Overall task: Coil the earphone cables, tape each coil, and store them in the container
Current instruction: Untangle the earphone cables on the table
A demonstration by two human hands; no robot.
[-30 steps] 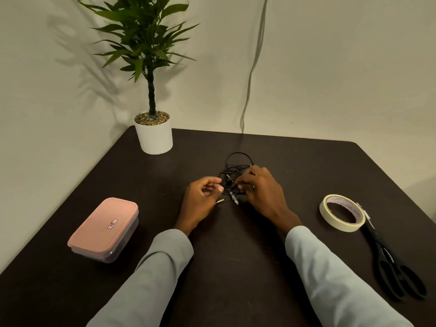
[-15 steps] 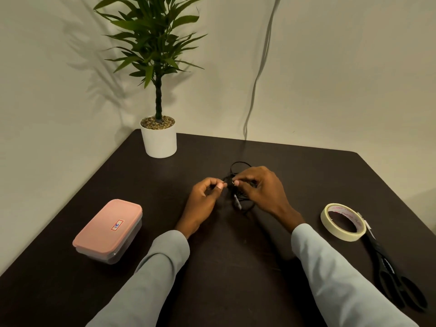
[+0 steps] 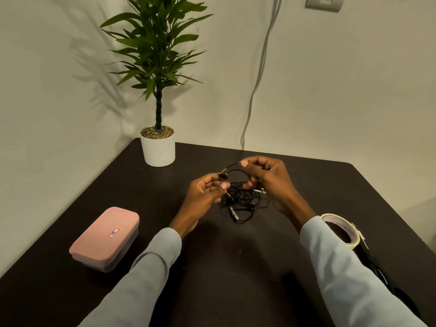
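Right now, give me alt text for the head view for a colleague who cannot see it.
Two hands hold a tangle of black earphone cables above a dark table: the left hand pinches a plug end, the right hand grips a loop. A closed pink-lidded container sits left, a tape roll right, a potted plant behind.

You sat at a dark brown wooden table (image 3: 236, 267) pushed into a corner of plain cream-coloured walls (image 3: 342, 79). A green potted plant in a white round pot (image 3: 157, 149) threw a shadow leftward, and a thin grey cable (image 3: 259, 72) hung from a wall socket plate (image 3: 323, 3).
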